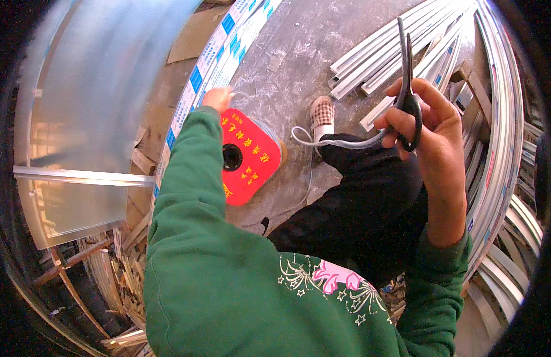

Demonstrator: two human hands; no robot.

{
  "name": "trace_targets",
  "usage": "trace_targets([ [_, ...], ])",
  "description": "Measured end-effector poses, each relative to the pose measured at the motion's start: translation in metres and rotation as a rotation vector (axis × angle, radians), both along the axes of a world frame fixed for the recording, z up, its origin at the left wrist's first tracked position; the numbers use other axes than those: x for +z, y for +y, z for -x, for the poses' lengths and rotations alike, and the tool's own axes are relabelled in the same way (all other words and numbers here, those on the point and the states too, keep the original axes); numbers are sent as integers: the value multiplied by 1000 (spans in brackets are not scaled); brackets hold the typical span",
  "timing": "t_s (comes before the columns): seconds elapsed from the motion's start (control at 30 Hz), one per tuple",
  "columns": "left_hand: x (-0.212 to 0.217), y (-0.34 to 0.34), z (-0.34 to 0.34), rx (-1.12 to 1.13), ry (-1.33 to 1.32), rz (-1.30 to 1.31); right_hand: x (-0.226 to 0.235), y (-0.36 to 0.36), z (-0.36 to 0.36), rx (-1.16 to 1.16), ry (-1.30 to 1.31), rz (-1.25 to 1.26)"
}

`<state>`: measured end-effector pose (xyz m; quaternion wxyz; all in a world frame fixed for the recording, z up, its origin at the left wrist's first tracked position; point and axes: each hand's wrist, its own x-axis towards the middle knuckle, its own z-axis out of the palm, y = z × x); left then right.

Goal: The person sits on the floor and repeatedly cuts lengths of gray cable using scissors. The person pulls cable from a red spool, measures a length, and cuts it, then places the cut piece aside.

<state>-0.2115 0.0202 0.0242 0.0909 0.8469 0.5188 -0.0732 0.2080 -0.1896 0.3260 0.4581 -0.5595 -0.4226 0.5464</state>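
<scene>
Right of the red reel [251, 159], the white strip [347, 144] hangs unwound, seemingly not yet cut, the right hand [433, 116] closed around scissors [406, 74] and strip, while beyond the reel the curled left hand's [217, 99] hold I cannot tell.

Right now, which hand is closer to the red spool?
Left. The left hand is at the red spool's upper-left corner in the picture; I can't tell whether they touch. The right hand is farther off, to the spool's right, holding scissors.
</scene>
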Motion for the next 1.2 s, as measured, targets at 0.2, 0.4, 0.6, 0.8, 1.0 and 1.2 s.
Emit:
trace_targets([
  [0.2, 59, -141, -79, -149, -422, 120, 1, -1, 3, -2, 13, -59],
  [0.4, 41, -421, 39, 114, -60, 640, 8, -9, 5, -21, -48, -102],
  [0.6, -3, -664, 216, 334, 394, 1038, 11, -14, 12, 14, -77, -113],
  [0.8, -19, -576, 145, 591, 32, 604, 0, -8, 14, 70, -60, -142],
  [1.0, -46, -418, 130, 706, -41, 228, -7, -2, 8, 19, -157, -108],
  [1.2, -87, -309, 164, 889, -185, 150, -17, -1, 4, 4, -62, -95],
])
